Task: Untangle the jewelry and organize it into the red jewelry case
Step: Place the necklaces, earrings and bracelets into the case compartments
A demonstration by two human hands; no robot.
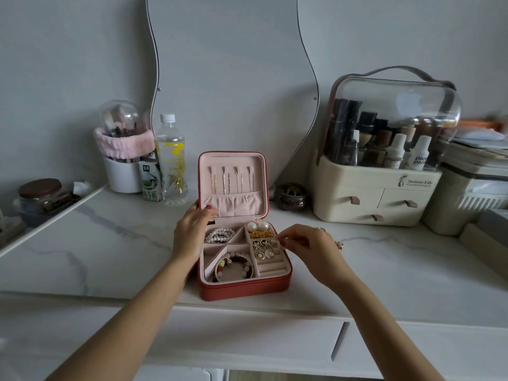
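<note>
Left hand (192, 232): fingers lie loose on the red jewelry case (244, 291), holding it steady.
Right hand (305, 244): pinches something tiny; cannot tell what.
Tip: press it gently into the earring slots (270, 261).

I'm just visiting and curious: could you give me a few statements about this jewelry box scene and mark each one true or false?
1. The red jewelry case stands open. True.
2. The left hand rests at the lid's lower left edge. True.
3. The pearl bracelet lies on the marble top outside the case. False: it lies in the case's back left compartment.
4. The right hand is flat on the table. False: its fingertips pinch together at the case's right edge.
5. The water bottle stands right of the case. False: left.
</note>
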